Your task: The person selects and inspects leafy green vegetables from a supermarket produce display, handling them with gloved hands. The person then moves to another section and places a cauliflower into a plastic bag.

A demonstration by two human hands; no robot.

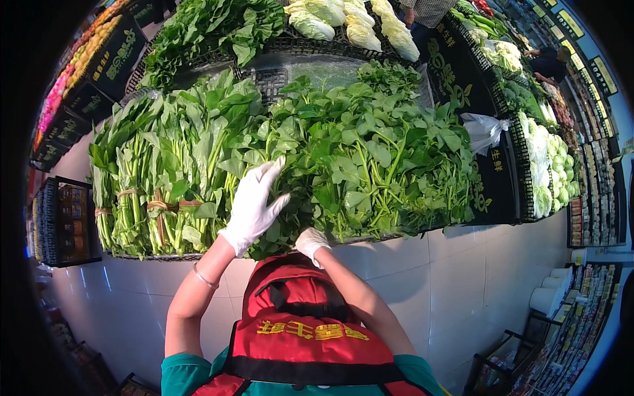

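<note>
My left hand [254, 203], in a white glove, lies flat with spread fingers on a heap of loose leafy greens [356, 158] at the front of a produce display. My right hand [310, 243], also gloved in white, is tucked under the front edge of the same heap, fingers curled into the stems; whether it grips any is hidden. Just left of my left hand stand tied bundles of long-stemmed greens [158, 185]. I wear a red apron [304, 330] over a green shirt.
Black crates [271, 79] hold more greens behind, and pale cabbages [350, 23] lie at the back. A white plastic bag [485, 131] hangs at the display's right corner. Shelves of vegetables [545, 165] run along the right. White tiled floor [462, 277] lies below. Another person stands far right.
</note>
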